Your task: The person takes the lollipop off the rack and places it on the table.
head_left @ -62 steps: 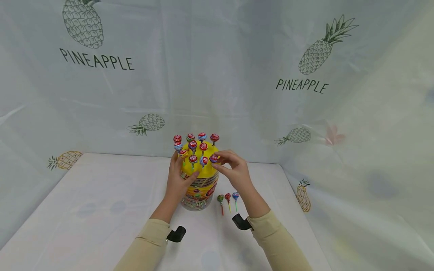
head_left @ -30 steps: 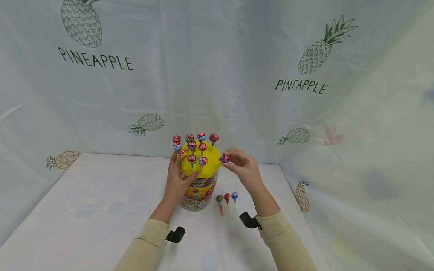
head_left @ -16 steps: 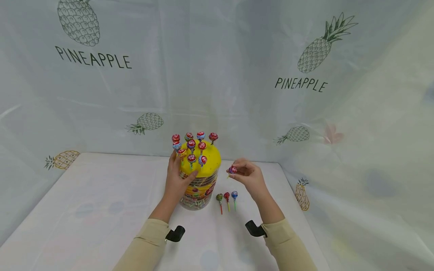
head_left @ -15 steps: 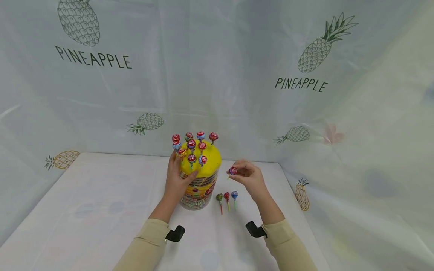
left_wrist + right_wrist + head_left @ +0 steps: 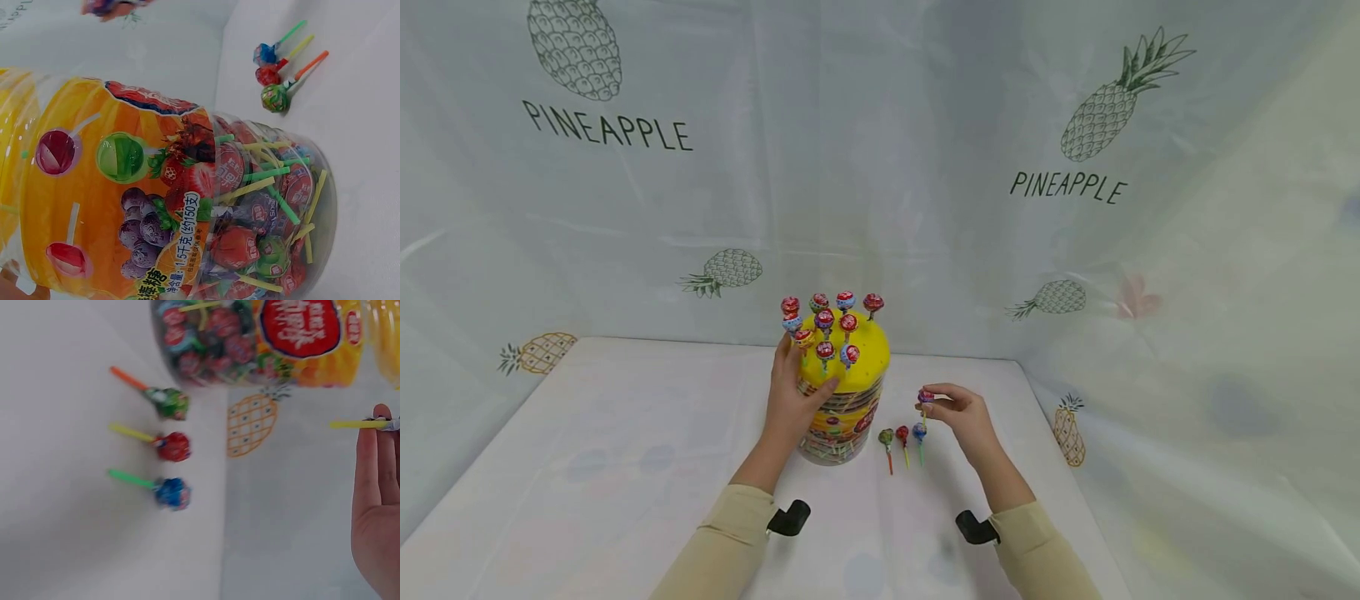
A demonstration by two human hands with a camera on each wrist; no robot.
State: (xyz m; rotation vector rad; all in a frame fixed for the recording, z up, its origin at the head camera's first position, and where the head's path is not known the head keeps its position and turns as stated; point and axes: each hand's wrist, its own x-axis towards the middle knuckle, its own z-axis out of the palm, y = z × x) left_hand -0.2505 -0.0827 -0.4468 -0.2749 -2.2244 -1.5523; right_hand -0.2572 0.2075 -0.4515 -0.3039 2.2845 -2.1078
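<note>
A clear jar (image 5: 838, 448) of lollipops with an orange label and a domed yellow lid (image 5: 871, 358) stands on the table. Several wrapped lollipops stick up out of the lid, leaving its front right side bare. My left hand (image 5: 790, 400) grips the jar at the lid, fingers around the left side and thumb at the front. Right of the jar, my right hand (image 5: 966, 417) pinches a purple-and-red lollipop (image 5: 926, 396) by its head, its yellow stick (image 5: 350, 424) pointing down, above the table. The left wrist view shows the label (image 5: 112, 187) and loose lollipops inside.
On the white table (image 5: 662, 467), a green lollipop (image 5: 887, 437), a red lollipop (image 5: 902, 433) and a blue lollipop (image 5: 920, 431) lie in a row right of the jar, sticks toward me. A pineapple-print curtain (image 5: 887, 183) hangs behind the table.
My right hand has drawn the purple lollipop off the lid's right side and carried it right and down, to above the blue lollipop. My left hand stays on the jar.
</note>
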